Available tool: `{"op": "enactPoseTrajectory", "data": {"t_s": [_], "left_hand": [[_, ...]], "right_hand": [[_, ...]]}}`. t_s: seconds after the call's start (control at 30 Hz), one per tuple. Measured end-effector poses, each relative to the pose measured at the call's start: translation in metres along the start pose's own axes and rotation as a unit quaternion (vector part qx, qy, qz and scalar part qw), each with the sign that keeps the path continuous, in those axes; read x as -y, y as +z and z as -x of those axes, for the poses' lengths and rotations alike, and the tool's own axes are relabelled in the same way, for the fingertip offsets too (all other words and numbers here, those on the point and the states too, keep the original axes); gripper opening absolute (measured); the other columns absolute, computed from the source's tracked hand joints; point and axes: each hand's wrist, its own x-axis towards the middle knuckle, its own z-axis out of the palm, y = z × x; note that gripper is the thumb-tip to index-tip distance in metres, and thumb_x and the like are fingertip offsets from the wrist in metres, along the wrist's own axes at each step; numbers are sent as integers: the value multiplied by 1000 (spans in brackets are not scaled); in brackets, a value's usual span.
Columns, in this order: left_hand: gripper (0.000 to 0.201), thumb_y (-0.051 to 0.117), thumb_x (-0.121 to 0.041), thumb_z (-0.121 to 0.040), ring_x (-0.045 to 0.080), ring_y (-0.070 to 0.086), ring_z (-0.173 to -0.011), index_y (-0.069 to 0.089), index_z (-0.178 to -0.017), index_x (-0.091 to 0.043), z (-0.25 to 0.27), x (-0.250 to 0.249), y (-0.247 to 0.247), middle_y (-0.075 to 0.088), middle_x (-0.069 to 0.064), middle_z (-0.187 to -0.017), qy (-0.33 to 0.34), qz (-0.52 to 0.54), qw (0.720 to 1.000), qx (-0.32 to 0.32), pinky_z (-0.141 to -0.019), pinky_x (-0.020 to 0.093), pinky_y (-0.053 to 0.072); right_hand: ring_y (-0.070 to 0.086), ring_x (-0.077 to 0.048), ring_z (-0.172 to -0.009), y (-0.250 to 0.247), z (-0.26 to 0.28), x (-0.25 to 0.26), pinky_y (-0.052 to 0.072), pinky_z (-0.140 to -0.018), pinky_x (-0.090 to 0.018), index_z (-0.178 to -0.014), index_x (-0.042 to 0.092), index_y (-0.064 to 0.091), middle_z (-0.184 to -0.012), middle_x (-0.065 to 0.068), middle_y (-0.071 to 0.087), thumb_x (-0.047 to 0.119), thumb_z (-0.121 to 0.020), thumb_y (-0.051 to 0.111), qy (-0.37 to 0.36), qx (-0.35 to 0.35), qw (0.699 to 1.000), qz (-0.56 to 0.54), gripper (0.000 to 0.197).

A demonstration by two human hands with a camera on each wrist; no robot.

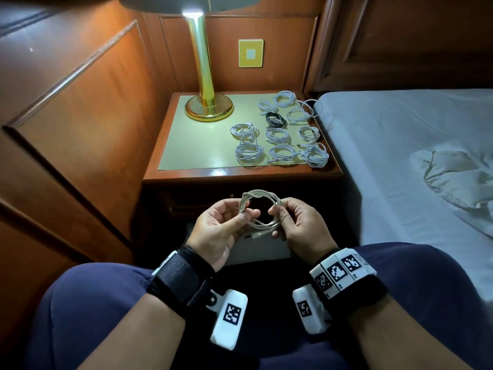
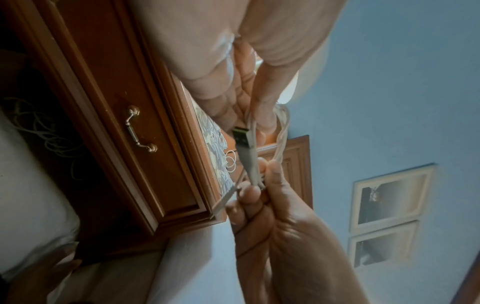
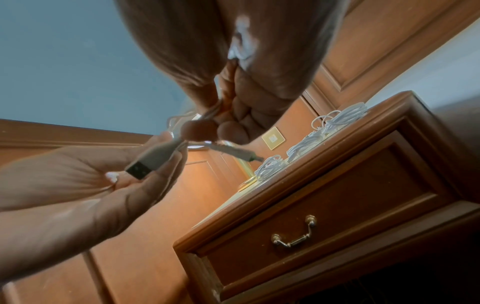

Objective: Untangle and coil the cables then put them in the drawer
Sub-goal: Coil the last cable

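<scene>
A white cable wound into a small coil hangs in front of the nightstand, above my lap. My left hand pinches the coil's left side between thumb and fingers. My right hand grips its right side with curled fingers. The cable's USB plug sticks out below the coil, toward my left palm, and shows as the USB plug in the right wrist view. A smaller plug end pokes out past my right fingertips. The drawer with its brass handle is closed.
Several coiled white cables and one black coil lie on the nightstand top, right of a brass lamp. A bed is at the right, wood panelling at the left. Loose tangled wire sits in the dark space under the drawer.
</scene>
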Motion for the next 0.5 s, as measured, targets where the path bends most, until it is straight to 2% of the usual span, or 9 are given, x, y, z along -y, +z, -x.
{"op": "enactPoseTrajectory", "data": {"t_s": [0.07,0.17,0.23,0.3,0.4,0.5], "left_hand": [[24,65,5,-76,24,73,-89,62,-99,1,-1,2,0,73,17,-88,30,6,1000,-7,-84,34,59],[24,69,12,-75,21,72,-88,60,-93,-1,-1,3,0,73,11,-83,61,16,998,3,-78,27,57],[25,66,12,-73,21,72,-88,59,-92,-2,0,4,0,72,11,-82,69,22,997,10,-78,26,57],[23,63,9,-72,21,73,-88,57,-90,-3,0,4,2,71,11,-80,74,28,997,13,-78,26,57],[24,61,10,-71,18,73,-82,54,-89,-5,2,4,4,70,7,-75,77,31,996,14,-75,24,57],[25,58,11,-70,17,71,-76,52,-88,-6,2,4,6,67,3,-71,73,40,996,15,-70,23,57]], "right_hand": [[68,-16,-60,1,1,0,48,-58,-20,-92,14,65,-69,1,64,20,-100,56,-7,20,1000,7,14],[67,-14,-62,4,2,-2,44,-57,-14,-92,12,65,-82,-5,66,19,-101,55,-3,22,1000,16,15],[69,-13,-66,5,1,-4,44,-55,-12,-90,18,65,-96,-12,64,22,-100,56,1,11,1000,14,15],[69,-13,-71,6,0,-8,45,-57,-13,-87,30,65,-101,-14,63,29,-99,57,9,10,1000,16,15],[65,-8,-72,9,0,-10,47,-65,-21,-85,35,66,-101,-15,64,35,-98,57,23,22,999,-5,16],[61,-7,-73,12,3,-4,48,-71,-24,-86,28,65,-85,-3,66,22,-100,57,21,14,999,-43,17]]}}
